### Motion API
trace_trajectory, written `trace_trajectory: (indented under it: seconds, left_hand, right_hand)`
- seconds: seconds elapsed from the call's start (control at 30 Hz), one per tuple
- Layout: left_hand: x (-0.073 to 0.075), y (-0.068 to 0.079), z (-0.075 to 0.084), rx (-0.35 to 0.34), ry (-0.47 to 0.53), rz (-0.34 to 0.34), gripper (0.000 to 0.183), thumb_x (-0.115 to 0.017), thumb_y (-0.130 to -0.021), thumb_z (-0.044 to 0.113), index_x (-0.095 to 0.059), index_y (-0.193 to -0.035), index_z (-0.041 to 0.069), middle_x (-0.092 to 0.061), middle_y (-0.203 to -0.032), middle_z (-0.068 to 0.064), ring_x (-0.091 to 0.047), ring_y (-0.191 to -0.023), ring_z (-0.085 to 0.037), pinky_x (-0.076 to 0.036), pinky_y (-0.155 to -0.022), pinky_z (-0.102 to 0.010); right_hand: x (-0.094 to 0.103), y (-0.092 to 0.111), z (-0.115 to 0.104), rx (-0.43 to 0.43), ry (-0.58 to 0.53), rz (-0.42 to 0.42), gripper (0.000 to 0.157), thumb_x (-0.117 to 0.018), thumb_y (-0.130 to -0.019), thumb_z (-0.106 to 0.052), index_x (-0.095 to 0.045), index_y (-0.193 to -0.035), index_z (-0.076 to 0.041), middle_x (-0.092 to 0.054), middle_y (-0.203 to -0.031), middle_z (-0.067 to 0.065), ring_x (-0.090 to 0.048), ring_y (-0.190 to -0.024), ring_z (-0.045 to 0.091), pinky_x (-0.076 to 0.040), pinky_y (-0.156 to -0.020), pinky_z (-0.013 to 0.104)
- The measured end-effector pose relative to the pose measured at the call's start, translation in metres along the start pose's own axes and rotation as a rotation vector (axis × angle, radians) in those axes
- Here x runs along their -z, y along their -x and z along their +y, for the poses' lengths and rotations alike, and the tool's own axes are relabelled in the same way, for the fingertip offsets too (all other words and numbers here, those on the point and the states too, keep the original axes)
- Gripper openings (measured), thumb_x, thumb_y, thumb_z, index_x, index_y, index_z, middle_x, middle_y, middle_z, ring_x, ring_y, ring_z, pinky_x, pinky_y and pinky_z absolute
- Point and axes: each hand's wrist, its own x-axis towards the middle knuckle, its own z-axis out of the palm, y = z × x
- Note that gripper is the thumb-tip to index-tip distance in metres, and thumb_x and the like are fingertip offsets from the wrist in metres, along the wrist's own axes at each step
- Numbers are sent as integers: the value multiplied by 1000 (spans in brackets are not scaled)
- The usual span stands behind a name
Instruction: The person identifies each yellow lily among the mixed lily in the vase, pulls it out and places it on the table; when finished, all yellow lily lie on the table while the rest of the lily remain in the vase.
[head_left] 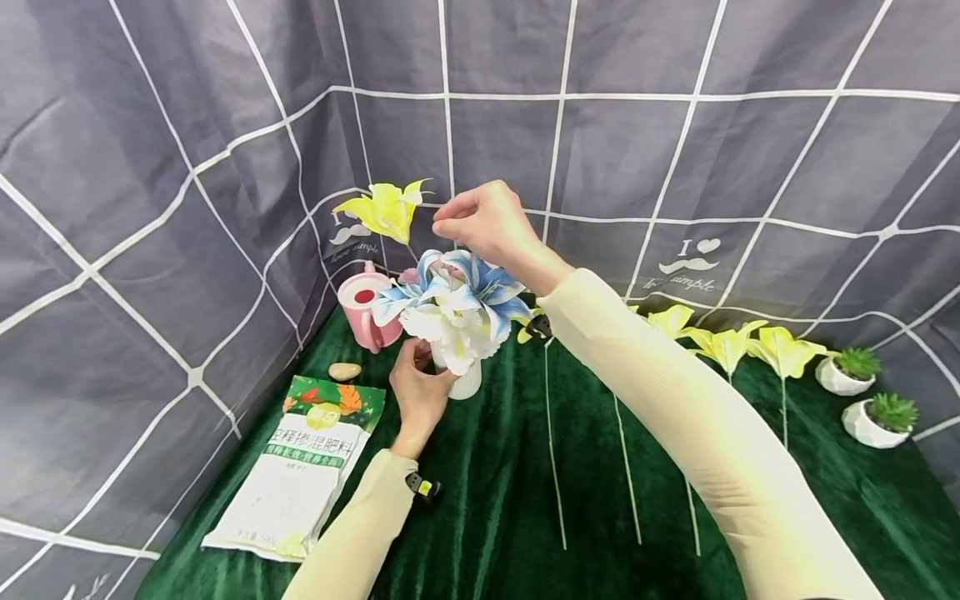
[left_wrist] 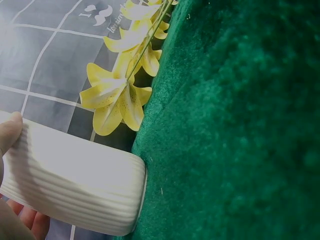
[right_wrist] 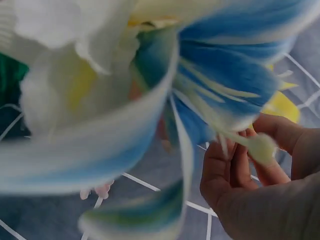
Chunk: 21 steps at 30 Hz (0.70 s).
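Note:
A white ribbed vase (left_wrist: 80, 175) stands on the green cloth, filled with blue-and-white lilies (head_left: 491, 287), white flowers (head_left: 453, 329) and a taller yellow lily (head_left: 386, 210). My left hand (head_left: 420, 392) grips the vase from the left, thumb and fingers on opposite sides in the left wrist view. Above the bouquet, my right hand (head_left: 491, 221) has loosely bent fingers with nothing visible between them. Its fingertips are just right of the yellow lily's petals. Blue petals (right_wrist: 225, 75) fill much of the right wrist view and partly hide this hand.
At left are a pink watering can (head_left: 367, 312), a smooth tan stone (head_left: 345, 371) and a white-and-green fertilizer bag (head_left: 300, 475). Several long-stemmed yellow lilies (head_left: 723, 346) lie to the right. Two potted succulents (head_left: 877, 423) stand at the far right. Grey gridded fabric (head_left: 600, 150) hangs behind.

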Motion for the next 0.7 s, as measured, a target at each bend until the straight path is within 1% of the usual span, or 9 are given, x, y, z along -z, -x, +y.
trace_trajectory:
  seconds: [0.07,0.13,0.2,0.3,0.4,0.57,0.7]
  left_hand:
    - [0,0,0,-6,2,-3,50,-93,-68,15,-64,-108,5,-71,-103,-13,-70,-95,-27,-60,-90,-46]
    - [0,0,0,-14,3,-1,49,-93,-67,13,-64,-106,4,-70,-102,-14,-70,-94,-28,-60,-89,-47]
    - [0,-1,0,-18,6,5,49,-93,-66,12,-64,-105,3,-70,-101,-15,-70,-94,-29,-60,-89,-47]
    - [-2,0,-1,-19,14,12,50,-93,-65,12,-64,-105,3,-70,-100,-15,-71,-94,-30,-61,-89,-48]
    - [-2,0,-1,-18,16,14,51,-94,-65,13,-64,-106,4,-70,-101,-15,-71,-94,-30,-61,-89,-48]
    - [-2,-1,-1,-19,15,8,52,-94,-66,16,-64,-107,5,-70,-102,-14,-71,-96,-27,-61,-90,-45]
    - [-1,-1,-2,-25,19,9,54,-94,-66,15,-65,-111,6,-70,-103,-13,-71,-97,-27,-61,-90,-45]
  right_hand:
    - [-6,-7,-2,4,34,-27,12,-78,-88,-25,-81,-97,-18,-79,-101,0,-72,-85,15,-56,-70,26]
    - [-11,-14,-2,-2,63,-72,13,-77,-88,-25,-81,-98,-17,-78,-103,0,-71,-86,15,-56,-73,27]
    - [-16,-20,-2,-5,80,-117,14,-77,-89,-25,-81,-99,-17,-77,-107,0,-68,-90,15,-56,-78,27]
    - [-22,-26,1,-1,111,-166,14,-77,-88,-25,-81,-99,-17,-77,-108,-1,-66,-97,14,-55,-85,28]
    - [-28,-30,2,11,134,-185,14,-79,-87,-25,-81,-97,-16,-78,-104,0,-64,-100,13,-54,-86,28]
    - [-33,-33,2,19,152,-197,13,-80,-85,-23,-81,-94,-14,-78,-101,2,-63,-97,16,-52,-80,27]
    - [-36,-35,3,27,170,-211,12,-80,-86,-21,-82,-94,-13,-78,-100,3,-63,-97,16,-50,-79,26]
